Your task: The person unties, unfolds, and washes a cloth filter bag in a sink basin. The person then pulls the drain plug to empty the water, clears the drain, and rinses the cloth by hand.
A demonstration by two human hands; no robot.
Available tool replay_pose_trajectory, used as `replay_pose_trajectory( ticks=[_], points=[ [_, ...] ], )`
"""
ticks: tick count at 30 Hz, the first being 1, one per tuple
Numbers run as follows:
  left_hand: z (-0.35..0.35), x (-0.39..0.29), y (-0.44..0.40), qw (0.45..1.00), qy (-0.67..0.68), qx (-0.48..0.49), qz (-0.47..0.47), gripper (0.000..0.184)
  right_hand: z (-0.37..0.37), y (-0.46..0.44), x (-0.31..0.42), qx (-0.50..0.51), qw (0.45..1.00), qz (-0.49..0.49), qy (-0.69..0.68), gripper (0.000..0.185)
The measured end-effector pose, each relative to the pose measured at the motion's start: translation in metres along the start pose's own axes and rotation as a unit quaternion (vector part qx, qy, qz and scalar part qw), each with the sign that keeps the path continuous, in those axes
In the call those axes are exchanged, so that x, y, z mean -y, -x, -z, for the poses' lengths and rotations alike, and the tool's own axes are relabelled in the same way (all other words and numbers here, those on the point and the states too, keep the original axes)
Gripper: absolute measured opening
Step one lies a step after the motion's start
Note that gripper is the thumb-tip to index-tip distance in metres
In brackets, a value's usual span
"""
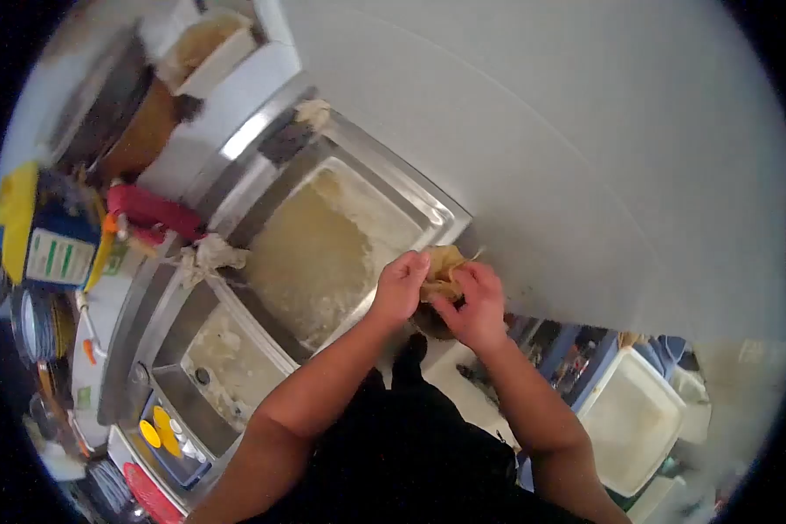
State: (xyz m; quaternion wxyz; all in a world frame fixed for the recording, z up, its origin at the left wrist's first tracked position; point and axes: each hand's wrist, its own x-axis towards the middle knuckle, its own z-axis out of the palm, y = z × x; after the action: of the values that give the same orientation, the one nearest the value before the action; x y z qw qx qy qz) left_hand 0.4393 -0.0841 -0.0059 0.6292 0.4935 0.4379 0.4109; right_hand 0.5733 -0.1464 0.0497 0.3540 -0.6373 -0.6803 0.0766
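A crumpled yellowish-brown piece (444,269), perhaps cloth or wrapping, is held between my two hands just past the right edge of the sink. My left hand (402,284) is closed on its left side. On its right side, the fingers of my right hand (476,301) are bent around it. Cloudy, yellowish water fills the large steel basin (310,249) left of my hands. A pale crumpled cloth (211,258) lies on the divider between this basin and the smaller one (223,362). Below my hands, a dark round opening is partly hidden.
A yellow and blue box (57,231) and a red-pink item (153,212) stand left of the sink. Yellow items lie in a blue tray (188,476) at lower left. A white tray (633,419) is at lower right. A pale wall (568,157) rises beyond the sink.
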Motion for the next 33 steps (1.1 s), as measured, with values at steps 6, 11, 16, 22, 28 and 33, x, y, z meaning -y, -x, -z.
replay_pose_trajectory(
  ticks=[6,11,16,22,28,33],
  points=[
    [0.109,-0.052,0.015,0.974,-0.001,-0.225,-0.018,0.037,-0.048,-0.055,0.086,0.053,0.871,-0.223,-0.435,0.013],
    [0.210,-0.039,0.055,0.958,-0.081,-0.274,0.040,0.033,-0.102,-0.099,0.151,0.128,0.759,-0.238,-0.593,0.012],
    [0.256,-0.034,0.090,0.886,-0.322,-0.277,-0.188,0.036,-0.143,-0.115,0.228,0.243,0.733,-0.229,-0.592,0.015],
    [0.335,-0.004,0.066,0.966,-0.166,-0.193,-0.042,0.037,-0.190,-0.145,0.274,0.235,0.749,-0.228,-0.576,0.016],
    [0.453,-0.011,0.076,0.978,0.059,-0.197,0.032,0.021,-0.240,-0.193,0.234,0.085,0.877,-0.237,-0.409,0.012],
    [0.481,-0.023,0.076,0.916,0.359,-0.179,-0.003,0.005,-0.293,-0.192,0.224,0.193,0.884,-0.252,-0.344,0.014]
  ],
)
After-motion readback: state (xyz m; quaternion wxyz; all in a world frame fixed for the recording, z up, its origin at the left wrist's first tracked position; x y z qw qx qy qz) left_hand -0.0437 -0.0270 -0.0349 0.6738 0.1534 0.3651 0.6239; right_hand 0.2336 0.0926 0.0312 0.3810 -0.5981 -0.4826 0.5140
